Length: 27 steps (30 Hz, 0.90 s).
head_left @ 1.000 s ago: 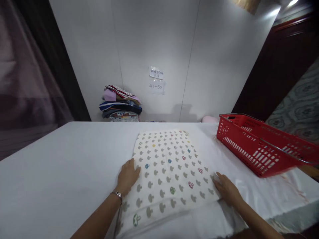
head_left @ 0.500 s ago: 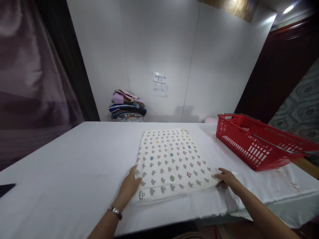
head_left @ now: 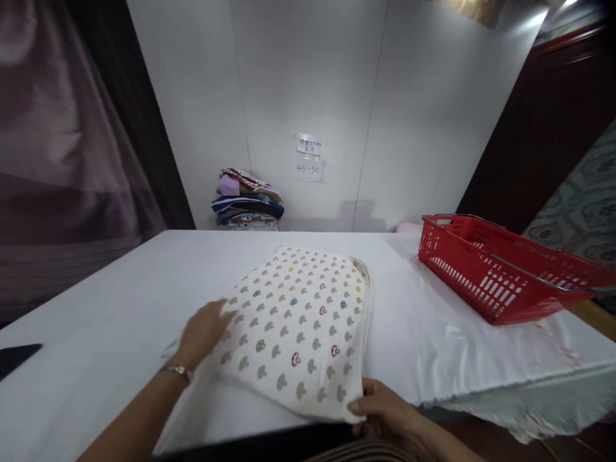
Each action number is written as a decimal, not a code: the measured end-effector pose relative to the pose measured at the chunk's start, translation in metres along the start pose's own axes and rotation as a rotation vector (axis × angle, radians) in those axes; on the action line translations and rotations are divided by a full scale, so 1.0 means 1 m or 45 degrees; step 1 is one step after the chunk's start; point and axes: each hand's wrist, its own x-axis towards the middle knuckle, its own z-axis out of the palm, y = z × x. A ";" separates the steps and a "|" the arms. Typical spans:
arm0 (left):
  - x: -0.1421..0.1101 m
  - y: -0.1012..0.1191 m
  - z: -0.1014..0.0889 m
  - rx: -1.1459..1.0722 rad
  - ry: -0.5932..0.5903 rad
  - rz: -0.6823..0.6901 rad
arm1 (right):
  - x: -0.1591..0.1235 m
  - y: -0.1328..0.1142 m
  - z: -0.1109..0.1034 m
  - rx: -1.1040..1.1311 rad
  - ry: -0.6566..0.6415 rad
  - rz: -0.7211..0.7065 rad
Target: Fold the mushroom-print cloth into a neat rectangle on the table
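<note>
A folded cream cloth with a mushroom print (head_left: pixel 298 324) lies on the white table (head_left: pixel 120 301), turned at an angle with one corner toward me. My left hand (head_left: pixel 202 333), a watch on its wrist, rests on the cloth's left edge with fingers curled over it. My right hand (head_left: pixel 385 410) grips the cloth's near right corner at the table's front edge, thumb on top, fingers underneath.
A red plastic basket (head_left: pixel 500 276) stands at the right of the table. A stack of folded clothes (head_left: pixel 248 202) sits against the back wall under paper labels (head_left: pixel 308 157). A dark flat object (head_left: pixel 17 358) lies at the left edge.
The cloth has been turned and slid toward the left and nearer to me. My right hand moved from its right edge to its near corner. My left hand shifted left with it.
</note>
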 end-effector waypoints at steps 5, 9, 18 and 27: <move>-0.102 0.093 0.037 -0.305 -0.135 0.775 | -0.004 -0.028 0.015 -0.050 -0.025 -0.121; -0.137 0.135 0.059 -0.392 -0.054 0.962 | -0.003 -0.039 0.019 -0.140 0.001 -0.161; -0.138 0.158 0.082 -0.557 -0.012 0.958 | -0.011 -0.049 0.011 -0.381 -0.097 -0.234; -0.124 0.136 0.054 -0.566 0.121 1.188 | 0.049 -0.156 -0.081 -1.327 0.797 -0.589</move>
